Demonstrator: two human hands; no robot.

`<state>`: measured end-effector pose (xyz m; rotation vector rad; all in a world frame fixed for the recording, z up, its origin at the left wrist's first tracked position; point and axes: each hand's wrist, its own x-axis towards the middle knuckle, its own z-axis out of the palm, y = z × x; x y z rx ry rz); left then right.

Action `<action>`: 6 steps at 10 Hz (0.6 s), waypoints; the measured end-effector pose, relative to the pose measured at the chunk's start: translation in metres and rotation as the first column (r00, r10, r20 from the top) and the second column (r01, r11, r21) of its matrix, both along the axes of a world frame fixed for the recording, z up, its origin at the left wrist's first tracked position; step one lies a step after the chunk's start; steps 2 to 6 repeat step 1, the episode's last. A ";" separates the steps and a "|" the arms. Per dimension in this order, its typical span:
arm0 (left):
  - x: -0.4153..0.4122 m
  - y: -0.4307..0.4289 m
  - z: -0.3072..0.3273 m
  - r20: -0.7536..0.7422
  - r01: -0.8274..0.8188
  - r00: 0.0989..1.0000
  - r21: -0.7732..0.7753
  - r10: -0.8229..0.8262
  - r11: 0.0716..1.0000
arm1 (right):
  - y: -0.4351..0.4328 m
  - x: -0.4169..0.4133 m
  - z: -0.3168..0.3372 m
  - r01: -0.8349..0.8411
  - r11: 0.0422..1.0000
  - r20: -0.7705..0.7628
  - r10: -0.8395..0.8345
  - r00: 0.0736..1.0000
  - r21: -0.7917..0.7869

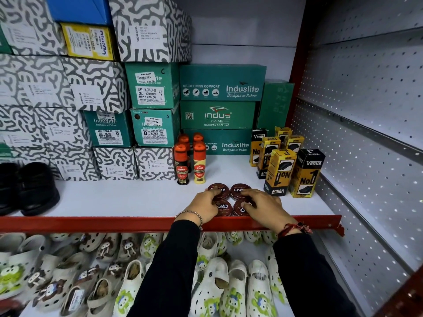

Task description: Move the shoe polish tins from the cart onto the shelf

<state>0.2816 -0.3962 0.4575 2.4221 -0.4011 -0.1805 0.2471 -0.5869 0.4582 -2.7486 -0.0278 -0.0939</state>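
Nearest us, on the lower shelf, we see rows of white children's clogs [231,291] with green and brown cartoon prints. Our two black sleeves [176,266] reach up over them to the red front edge [91,223] of the white shelf [119,197].

Our left hand [206,205], with a beaded bracelet at the wrist, lies palm down on the two left shoe polish tins [239,191]; the fingers [214,194] are spread and slightly curled over the lids, pressing rather than gripping. Our right hand [263,204], with a red thread at the wrist, lies likewise on the two right tins, fingers loosely bent over the lids. We cannot tell whether either hand closes around a tin's rim.

The four round dark-red tins sit flat on the shelf in a two-by-two block, touching one another, just behind the red edge.

Just behind the tins stand four Kiwi liquid polish bottles [199,164] with orange caps. To the right stand yellow-and-black Venus boxes [278,173], upright, some printed upside down. At far left a pair of black shoes [32,186] rests on the shelf.

Furthest back, green Induslite boxes [220,84] and black-and-white patterned shoe boxes [91,83] are stacked against the rear wall. A white perforated panel [366,92] closes the right side.
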 end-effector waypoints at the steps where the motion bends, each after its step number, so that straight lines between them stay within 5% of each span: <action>1: 0.001 -0.002 0.000 0.007 -0.026 1.000 -0.012 0.026 1.000 | 0.002 0.001 0.002 0.001 1.000 0.030 -0.001 1.000 -0.004; 6: 0.001 -0.002 0.000 0.007 -0.026 1.000 -0.012 0.026 1.000 | 0.002 0.001 0.002 0.001 1.000 0.030 -0.001 1.000 -0.004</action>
